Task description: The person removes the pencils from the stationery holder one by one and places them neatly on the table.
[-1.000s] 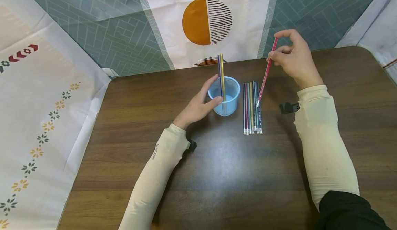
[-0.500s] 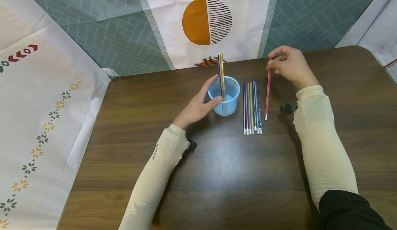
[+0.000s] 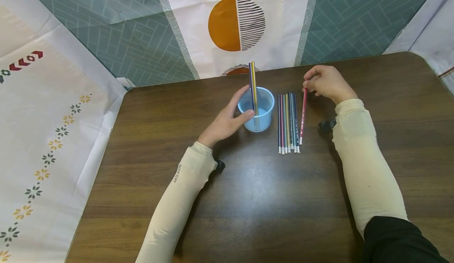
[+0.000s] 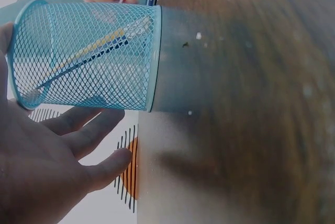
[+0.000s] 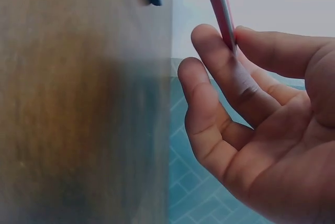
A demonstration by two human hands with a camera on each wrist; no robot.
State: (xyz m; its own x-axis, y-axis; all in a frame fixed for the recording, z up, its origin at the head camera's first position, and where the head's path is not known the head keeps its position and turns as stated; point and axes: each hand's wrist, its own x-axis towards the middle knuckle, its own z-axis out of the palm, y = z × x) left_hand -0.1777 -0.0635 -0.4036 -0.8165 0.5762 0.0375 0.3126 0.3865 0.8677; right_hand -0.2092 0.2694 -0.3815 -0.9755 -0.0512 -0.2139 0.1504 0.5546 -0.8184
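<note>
My left hand (image 3: 223,125) holds a light blue mesh pencil cup (image 3: 263,122), thumb and index finger at opposite sides of its rim. The cup stands upright on the table. A dark pencil and a yellow pencil (image 3: 254,81) lean in it, seen through the mesh in the left wrist view. Between thumb and fingertips, my right hand (image 3: 328,83) pinches one end of a red pencil (image 3: 303,115). Its eraser end points toward the table's front, just right of a row of several pencils (image 3: 287,123). In the right wrist view, the other fingers are loosely bent.
The brown wooden table (image 3: 255,215) ends at a back edge behind the cup. Beyond it hangs a patterned cloth (image 3: 276,30). Another printed cloth (image 3: 64,109) lies along the left side. A small black device (image 3: 327,126) sits at the right wrist.
My right hand has come down and toward the front, bringing the red pencil from a slanted position above the row to beside its right edge. The left hand and cup have not moved.
</note>
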